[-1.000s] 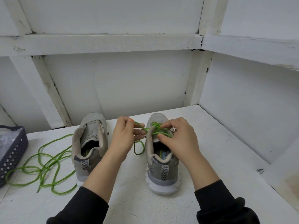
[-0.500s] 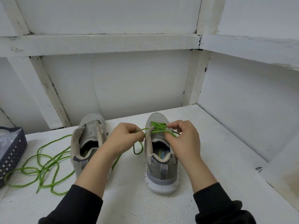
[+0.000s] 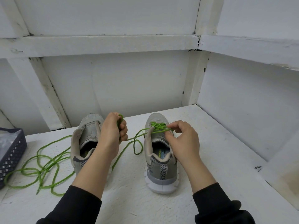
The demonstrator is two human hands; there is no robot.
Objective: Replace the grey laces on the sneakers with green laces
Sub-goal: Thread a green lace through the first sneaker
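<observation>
Step in hand: lacing the right sneaker (image 3: 161, 168). By the look of it, this is a tightening pull partway up the eyelets.
Left hand (image 3: 111, 135): fisted round the green lace (image 3: 157, 126), with the strand running taut from the fist across to the shoe.
Right hand (image 3: 184, 141): thumb and fingertips pinch the crossed lace at the eyelets, right under the knuckles.
Slack: a loop and a loose run of lace sag onto the table (image 3: 129, 199) between the two hands.
Left sneaker (image 3: 84, 143): just beneath the left hand, tongue open, no lace in it.
Second green lace (image 3: 45, 164): heaped outboard of the left forearm, next to a dark basket (image 3: 13, 151).
Grey laces: none in view.
Progress: probably about halfway, with one shoe part-laced and the other bare.
Next move calls for: the pinch staying firm while the slack is drawn through, then finding the lace tip and feeding the next eyelet.
Watch for: the sagging loop snagging and leaving the two ends uneven.
</observation>
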